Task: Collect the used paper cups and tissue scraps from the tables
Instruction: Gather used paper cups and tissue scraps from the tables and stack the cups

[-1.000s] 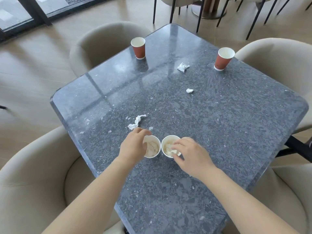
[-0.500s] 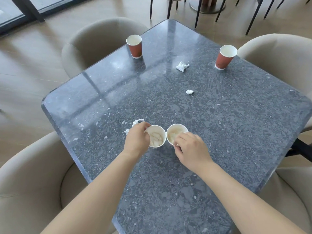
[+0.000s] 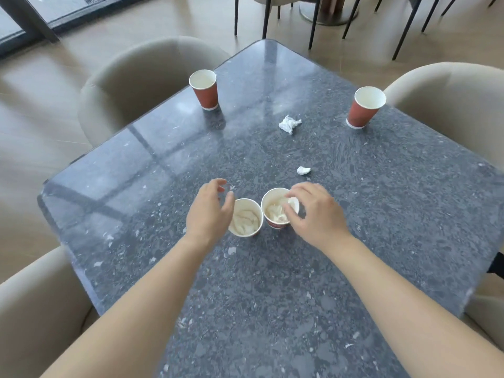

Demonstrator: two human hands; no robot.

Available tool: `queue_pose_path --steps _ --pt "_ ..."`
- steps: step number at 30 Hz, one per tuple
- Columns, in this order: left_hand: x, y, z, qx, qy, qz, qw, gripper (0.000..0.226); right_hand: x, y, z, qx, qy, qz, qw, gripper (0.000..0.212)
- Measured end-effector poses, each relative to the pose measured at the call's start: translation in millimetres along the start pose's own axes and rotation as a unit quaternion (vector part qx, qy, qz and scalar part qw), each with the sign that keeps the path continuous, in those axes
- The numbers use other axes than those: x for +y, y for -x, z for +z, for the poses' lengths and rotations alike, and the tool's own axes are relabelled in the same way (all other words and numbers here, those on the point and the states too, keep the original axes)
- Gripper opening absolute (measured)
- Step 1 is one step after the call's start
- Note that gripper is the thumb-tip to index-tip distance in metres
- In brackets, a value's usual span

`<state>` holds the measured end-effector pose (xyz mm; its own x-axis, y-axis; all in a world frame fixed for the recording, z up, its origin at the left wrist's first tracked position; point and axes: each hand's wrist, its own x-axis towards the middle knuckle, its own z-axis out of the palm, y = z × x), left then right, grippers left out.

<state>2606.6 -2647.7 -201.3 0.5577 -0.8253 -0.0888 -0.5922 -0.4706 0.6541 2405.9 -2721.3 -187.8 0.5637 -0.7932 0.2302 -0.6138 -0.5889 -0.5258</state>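
Left grip: your left grip is spread and holds nothing, just beside the near-left red paper cup, which is stuffed with tissue.
Right grip: your right grip pinches a white tissue wad at the rim of the near-right red paper cup.
Remaining: the far-left red paper cup, far-right red paper cup, larger crumpled white tissue scrap and smaller crumpled white tissue scrap stand apart on the grey speckled stone surface.
Handling: the cups are likely light and crushable, so hold the wall gently. The scraps are soft; pinch them from above.

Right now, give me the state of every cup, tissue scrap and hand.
Near left cup: upright, tissue inside.
Near right cup: upright, tissue inside.
Far left cup: upright, looks empty.
Far right cup: upright, looks empty.
Big scrap: crumpled, loose.
Small scrap: crumpled, loose.
Left hand: open, holding nothing.
Right hand: pinches tissue wad.
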Motion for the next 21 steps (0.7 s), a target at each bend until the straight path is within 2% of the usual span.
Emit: queue_pose_path --steps 4,8,12,14,17,21 --pt "-5 -44 -6 0.006 -0.011 0.025 1.000 0.026 34 -36 -1 -0.015 -0.006 0.038 0.999 0.015" --pt "-5 -89 0 -0.056 -0.089 0.059 0.993 0.029 63 -65 10 -0.085 0.032 0.057 0.994 0.022" --pt "-7 -111 25 -0.158 -0.206 0.187 0.947 0.037 82 -83 30 -0.139 0.069 0.056 0.986 0.027" --pt "-10 -117 40 -0.177 -0.247 0.237 0.923 0.041 90 -87 40 -0.156 0.074 0.061 0.983 0.028" --pt "-20 -125 57 -0.160 -0.290 0.266 0.905 0.049 101 -90 52 -0.141 0.081 0.052 0.985 0.021" --pt "-38 -126 69 -0.121 -0.299 0.275 0.906 0.056 109 -105 61 -0.084 0.021 0.049 0.995 0.017"
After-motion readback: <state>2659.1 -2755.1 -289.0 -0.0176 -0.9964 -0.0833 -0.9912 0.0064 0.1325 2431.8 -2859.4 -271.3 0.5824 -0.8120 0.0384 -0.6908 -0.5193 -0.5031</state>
